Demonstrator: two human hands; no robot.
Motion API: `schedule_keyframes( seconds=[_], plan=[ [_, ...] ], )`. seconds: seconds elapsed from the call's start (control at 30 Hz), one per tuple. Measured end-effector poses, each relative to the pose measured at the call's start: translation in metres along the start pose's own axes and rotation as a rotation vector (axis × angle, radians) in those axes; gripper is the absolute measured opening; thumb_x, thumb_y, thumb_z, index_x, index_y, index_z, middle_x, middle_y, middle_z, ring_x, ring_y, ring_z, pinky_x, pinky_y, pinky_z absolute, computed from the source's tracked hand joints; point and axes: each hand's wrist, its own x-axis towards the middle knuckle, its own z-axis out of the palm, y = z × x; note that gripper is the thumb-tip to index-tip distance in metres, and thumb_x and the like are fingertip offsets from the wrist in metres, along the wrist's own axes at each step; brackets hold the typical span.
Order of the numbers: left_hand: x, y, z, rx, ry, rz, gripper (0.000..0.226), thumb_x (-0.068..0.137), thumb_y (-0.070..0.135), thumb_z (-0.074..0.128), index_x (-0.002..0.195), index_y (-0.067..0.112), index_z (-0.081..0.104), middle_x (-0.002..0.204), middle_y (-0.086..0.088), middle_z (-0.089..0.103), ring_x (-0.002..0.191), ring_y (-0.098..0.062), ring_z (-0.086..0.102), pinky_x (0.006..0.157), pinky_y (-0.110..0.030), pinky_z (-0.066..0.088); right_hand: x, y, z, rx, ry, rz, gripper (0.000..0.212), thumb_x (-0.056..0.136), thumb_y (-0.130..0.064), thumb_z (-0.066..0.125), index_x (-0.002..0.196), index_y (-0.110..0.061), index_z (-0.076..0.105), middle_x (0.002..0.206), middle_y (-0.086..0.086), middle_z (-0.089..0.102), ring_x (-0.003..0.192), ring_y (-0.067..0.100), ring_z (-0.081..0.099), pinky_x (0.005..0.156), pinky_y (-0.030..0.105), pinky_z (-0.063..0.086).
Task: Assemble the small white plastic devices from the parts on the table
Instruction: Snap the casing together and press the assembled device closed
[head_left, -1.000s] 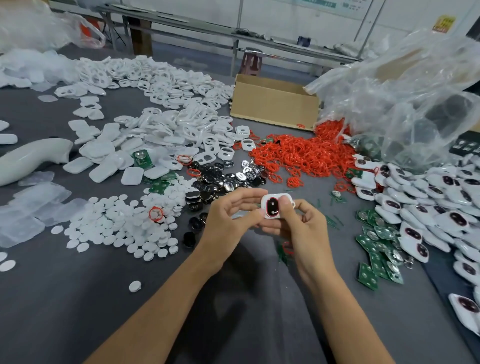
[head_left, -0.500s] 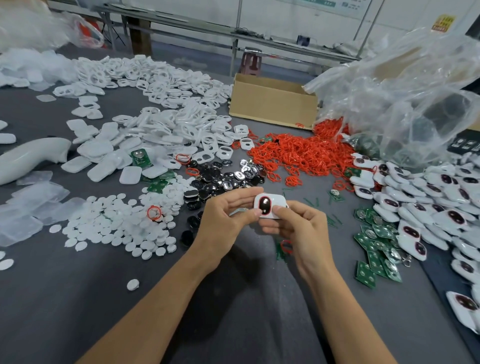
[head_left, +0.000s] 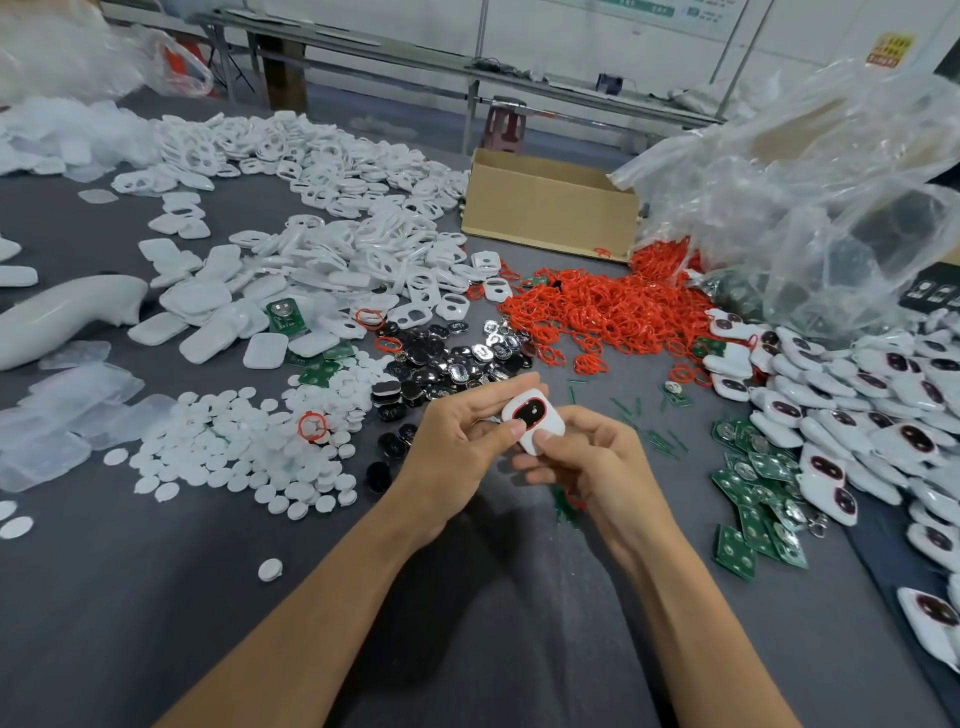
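Turned since a second ago, the white device now lies slantwise between my hands, its red-rimmed dark window up toward 11 o'clock, above the grey table. Both my left hand and right hand pinch it, thumbs on its face and fingers curled behind. Just beyond at 11 o'clock lie black shiny pieces, farther at 1 o'clock the red rings, and at 12 o'clock a cardboard box.

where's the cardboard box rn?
Head view: the cardboard box sits far across the table, right of centre, between the white shell heap on its left and the clear plastic bag on its right, red rings just in front.
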Motion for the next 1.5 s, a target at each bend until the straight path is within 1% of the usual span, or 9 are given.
schedule_keyframes(
  seconds=[0.2, 0.3, 0.53, 0.7, 0.83, 1.03, 1.2, 1.3, 1.5],
  plan=[
    [-0.002, 0.002, 0.001, 0.018, -0.054, -0.026, 0.042, 0.091, -0.013, 0.052, 0.118, 0.017, 0.065, 0.114, 0.000, 0.072, 0.100, -0.014, 0.066, 0.086, -0.023, 0.055, 0.001, 0.005, 0.003, -0.094, -0.039, -0.034, 0.021, 0.089, 0.012, 0.049, 0.094, 0.002, 0.066, 0.078, 0.011, 0.070, 0.072, 0.018, 0.066, 0.069, 0.024, 0.056],
    [-0.002, 0.000, 0.001, 0.025, -0.051, -0.034, 0.041, 0.092, -0.008, 0.053, 0.119, 0.021, 0.064, 0.112, -0.007, 0.072, 0.096, -0.024, 0.060, 0.091, -0.034, 0.053, 0.000, 0.004, 0.004, -0.090, -0.036, -0.051, 0.020, 0.088, 0.014, 0.048, 0.092, 0.003, 0.066, 0.071, 0.011, 0.067, 0.066, 0.019, 0.063, 0.062, 0.024, 0.053],
    [-0.002, -0.001, 0.003, 0.031, -0.070, -0.040, 0.039, 0.093, -0.006, 0.053, 0.118, 0.023, 0.064, 0.108, -0.002, 0.073, 0.093, -0.026, 0.059, 0.083, -0.023, 0.054, 0.000, 0.005, 0.004, -0.069, 0.031, -0.007, 0.020, 0.086, 0.017, 0.047, 0.090, 0.009, 0.065, 0.062, 0.013, 0.065, 0.052, 0.014, 0.059, 0.049, 0.017, 0.045],
    [-0.002, -0.001, 0.004, 0.045, -0.066, -0.036, 0.039, 0.094, -0.006, 0.052, 0.120, 0.021, 0.063, 0.111, 0.000, 0.073, 0.094, -0.020, 0.062, 0.084, -0.023, 0.054, 0.002, 0.010, 0.003, -0.051, 0.061, -0.005, 0.020, 0.087, 0.016, 0.047, 0.095, 0.010, 0.064, 0.069, 0.015, 0.066, 0.061, 0.020, 0.061, 0.057, 0.026, 0.052],
    [0.000, 0.000, 0.002, 0.014, -0.011, -0.035, 0.039, 0.094, -0.008, 0.051, 0.124, 0.013, 0.062, 0.115, 0.000, 0.072, 0.098, -0.008, 0.067, 0.079, -0.016, 0.053, 0.003, 0.009, 0.007, -0.014, -0.029, 0.028, 0.020, 0.092, 0.010, 0.047, 0.101, 0.005, 0.065, 0.076, 0.012, 0.068, 0.070, 0.017, 0.065, 0.069, 0.025, 0.056],
    [-0.001, 0.001, 0.004, 0.003, -0.066, -0.063, 0.034, 0.095, -0.004, 0.052, 0.123, 0.012, 0.061, 0.113, -0.001, 0.072, 0.095, -0.012, 0.067, 0.078, -0.021, 0.056, 0.001, 0.006, 0.005, 0.000, -0.058, 0.025, 0.028, 0.087, 0.015, 0.049, 0.110, 0.007, 0.061, 0.089, 0.018, 0.069, 0.073, 0.021, 0.067, 0.063, 0.025, 0.053],
    [-0.002, 0.002, 0.006, -0.006, -0.080, -0.062, 0.032, 0.094, -0.002, 0.052, 0.123, 0.009, 0.061, 0.113, -0.003, 0.072, 0.094, -0.018, 0.062, 0.077, -0.021, 0.054, 0.001, 0.003, 0.004, 0.004, -0.013, 0.029, 0.028, 0.083, 0.021, 0.046, 0.102, 0.010, 0.063, 0.071, 0.013, 0.068, 0.061, 0.018, 0.064, 0.055, 0.022, 0.050],
    [-0.002, 0.000, 0.006, 0.025, -0.107, -0.051, 0.033, 0.095, -0.001, 0.052, 0.126, 0.007, 0.060, 0.115, -0.003, 0.071, 0.092, -0.013, 0.063, 0.076, -0.018, 0.054, 0.001, 0.003, 0.002, 0.030, 0.003, 0.064, 0.028, 0.081, 0.022, 0.045, 0.097, 0.009, 0.064, 0.067, 0.013, 0.067, 0.056, 0.019, 0.063, 0.052, 0.022, 0.049],
    [0.003, -0.004, 0.002, -0.120, -0.148, -0.097, 0.033, 0.091, 0.025, 0.054, 0.123, 0.018, 0.062, 0.123, -0.002, 0.068, 0.103, -0.014, 0.065, 0.085, -0.031, 0.055, 0.001, 0.000, 0.006, 0.224, -0.111, 0.095, 0.028, 0.087, 0.015, 0.044, 0.109, 0.011, 0.061, 0.092, 0.017, 0.071, 0.078, 0.022, 0.069, 0.070, 0.025, 0.057]
  ],
)
